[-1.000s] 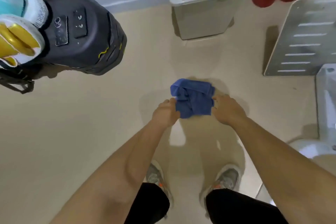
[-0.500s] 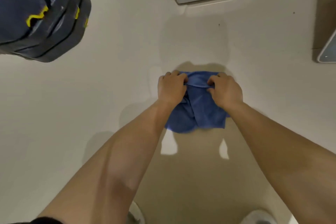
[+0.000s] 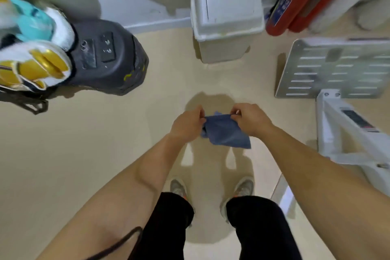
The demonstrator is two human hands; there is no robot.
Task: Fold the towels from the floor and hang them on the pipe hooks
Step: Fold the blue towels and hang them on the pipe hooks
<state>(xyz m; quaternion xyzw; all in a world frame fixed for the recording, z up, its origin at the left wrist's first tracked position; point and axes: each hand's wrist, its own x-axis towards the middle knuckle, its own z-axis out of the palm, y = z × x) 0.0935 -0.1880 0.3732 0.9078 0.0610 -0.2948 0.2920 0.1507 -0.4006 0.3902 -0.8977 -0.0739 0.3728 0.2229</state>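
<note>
A small blue towel [image 3: 225,133] hangs in the air above the beige floor, held by its top edge. My left hand [image 3: 186,125] pinches the towel's left corner. My right hand [image 3: 250,119] pinches the right corner. The cloth droops between them, with its lower corner pointing down to the right. No pipe or hooks show in this view.
A dark machine [image 3: 105,57] with bright cloths stands at the left. A white lidded bin [image 3: 226,17] is straight ahead, red extinguishers [image 3: 301,0] at the right rear, a slotted metal panel [image 3: 335,67] and a white frame [image 3: 354,133] at the right. My shoes [image 3: 178,188] stand below.
The towel lay on the floor under both hands. Both hands have gripped its top edge and lifted it off the floor, and the view has risen with them.
</note>
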